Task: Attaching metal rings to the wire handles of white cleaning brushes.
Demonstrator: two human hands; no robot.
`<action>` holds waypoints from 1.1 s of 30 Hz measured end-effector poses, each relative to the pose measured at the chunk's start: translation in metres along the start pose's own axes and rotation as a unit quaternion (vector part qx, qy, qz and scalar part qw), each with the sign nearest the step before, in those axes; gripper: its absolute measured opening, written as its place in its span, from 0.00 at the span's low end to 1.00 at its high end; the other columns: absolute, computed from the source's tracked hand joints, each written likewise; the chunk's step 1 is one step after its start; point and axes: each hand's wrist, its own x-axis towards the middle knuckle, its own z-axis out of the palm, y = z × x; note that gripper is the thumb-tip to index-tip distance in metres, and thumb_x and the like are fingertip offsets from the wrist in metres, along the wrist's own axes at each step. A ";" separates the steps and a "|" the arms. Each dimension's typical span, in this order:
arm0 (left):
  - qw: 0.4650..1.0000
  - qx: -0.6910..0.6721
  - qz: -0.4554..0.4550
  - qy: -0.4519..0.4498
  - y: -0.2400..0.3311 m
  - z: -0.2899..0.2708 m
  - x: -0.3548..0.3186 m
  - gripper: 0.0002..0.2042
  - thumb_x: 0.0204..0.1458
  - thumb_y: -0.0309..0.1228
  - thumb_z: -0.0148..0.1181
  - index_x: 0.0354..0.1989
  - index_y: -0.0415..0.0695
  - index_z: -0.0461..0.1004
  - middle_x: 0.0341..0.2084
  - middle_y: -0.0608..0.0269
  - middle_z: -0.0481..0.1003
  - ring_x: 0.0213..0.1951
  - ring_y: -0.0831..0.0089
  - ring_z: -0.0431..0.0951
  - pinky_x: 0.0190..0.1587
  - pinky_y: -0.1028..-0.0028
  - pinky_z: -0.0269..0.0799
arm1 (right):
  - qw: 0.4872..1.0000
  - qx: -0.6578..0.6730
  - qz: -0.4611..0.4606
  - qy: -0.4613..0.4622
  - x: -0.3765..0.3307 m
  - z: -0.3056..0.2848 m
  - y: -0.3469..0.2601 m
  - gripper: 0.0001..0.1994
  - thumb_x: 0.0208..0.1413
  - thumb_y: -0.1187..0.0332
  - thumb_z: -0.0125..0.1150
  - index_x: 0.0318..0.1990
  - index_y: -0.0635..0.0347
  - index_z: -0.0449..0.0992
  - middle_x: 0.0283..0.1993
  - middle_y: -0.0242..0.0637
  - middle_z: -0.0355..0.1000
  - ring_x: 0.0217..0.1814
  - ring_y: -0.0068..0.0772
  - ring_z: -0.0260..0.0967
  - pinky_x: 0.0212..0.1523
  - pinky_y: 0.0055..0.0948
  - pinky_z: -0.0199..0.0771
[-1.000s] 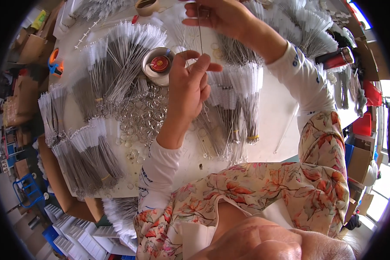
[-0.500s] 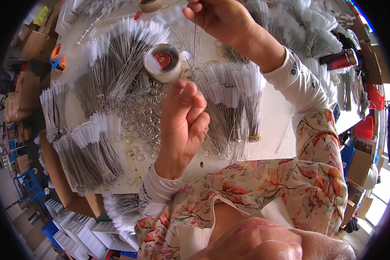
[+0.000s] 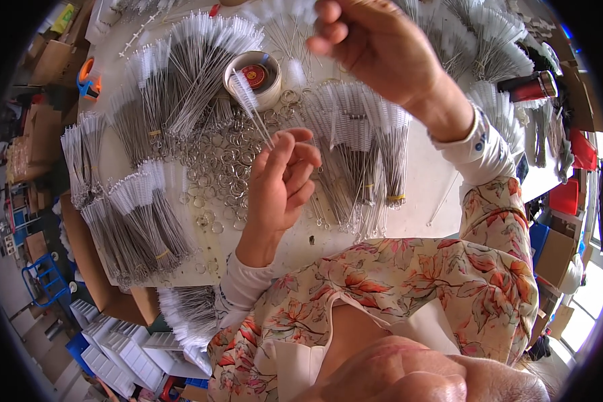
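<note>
My left hand [image 3: 283,179] is closed over the table, pinching the wire stems of thin bottle brushes [image 3: 245,92] between thumb and fingertips. About two stems show, and their white bristles point up and left, in front of a round tub [image 3: 275,94]. My right hand [image 3: 388,57] is raised at the top, to the right of the tub, with its fingers bent. They are blurred and partly cut off by the frame, so whether anything is in them cannot be made out. Below the tub lie many loose metal rings [image 3: 214,164], left of my left hand.
Bundles of white brushes [image 3: 201,74] cover the left of the table, and more bundles [image 3: 362,141] lie right of my left hand. An orange tape dispenser [image 3: 88,80] sits at the left edge. A dark red flask [image 3: 529,87] lies at the right.
My right hand has moved right and slightly down, away from the upright wire stems seen before it. Brushes now stick out of my left hand, which showed none earlier.
</note>
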 end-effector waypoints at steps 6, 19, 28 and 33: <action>0.944 0.310 0.073 0.085 0.001 -0.022 -0.015 0.11 0.57 0.34 0.51 0.39 0.38 0.70 0.24 0.68 0.67 0.15 0.93 0.54 0.14 0.87 0.46 | 0.968 -0.212 -0.115 0.076 -0.008 -0.025 -0.072 0.12 0.63 0.65 0.43 0.43 0.63 0.71 0.24 0.25 0.66 0.19 0.15 0.59 0.23 0.14 0.66; 0.967 0.201 0.124 0.097 -0.008 -0.052 -0.013 0.16 0.60 0.38 0.44 0.39 0.37 0.73 0.19 0.71 0.66 0.14 0.89 0.51 0.13 0.86 0.47 | 0.412 -0.850 0.163 0.286 0.014 -0.187 -0.050 0.18 0.41 0.48 0.63 0.34 0.50 0.80 0.31 0.37 0.76 0.33 0.38 0.74 0.35 0.37 0.74; 0.958 0.227 0.128 0.121 -0.003 -0.050 -0.012 0.15 0.59 0.38 0.46 0.36 0.37 0.73 0.17 0.71 0.64 0.13 0.88 0.50 0.12 0.86 0.45 | 0.518 -0.809 0.069 0.270 0.003 -0.209 -0.051 0.16 0.46 0.56 0.62 0.37 0.58 0.77 0.28 0.36 0.75 0.29 0.34 0.73 0.34 0.34 0.75; 0.957 0.226 0.133 0.126 -0.004 -0.048 -0.013 0.16 0.59 0.39 0.45 0.36 0.37 0.72 0.17 0.70 0.64 0.12 0.88 0.50 0.12 0.86 0.45 | 0.606 -0.750 -0.001 0.265 -0.017 -0.185 -0.073 0.11 0.39 0.62 0.64 0.25 0.61 0.80 0.21 0.38 0.75 0.23 0.26 0.70 0.27 0.29 0.70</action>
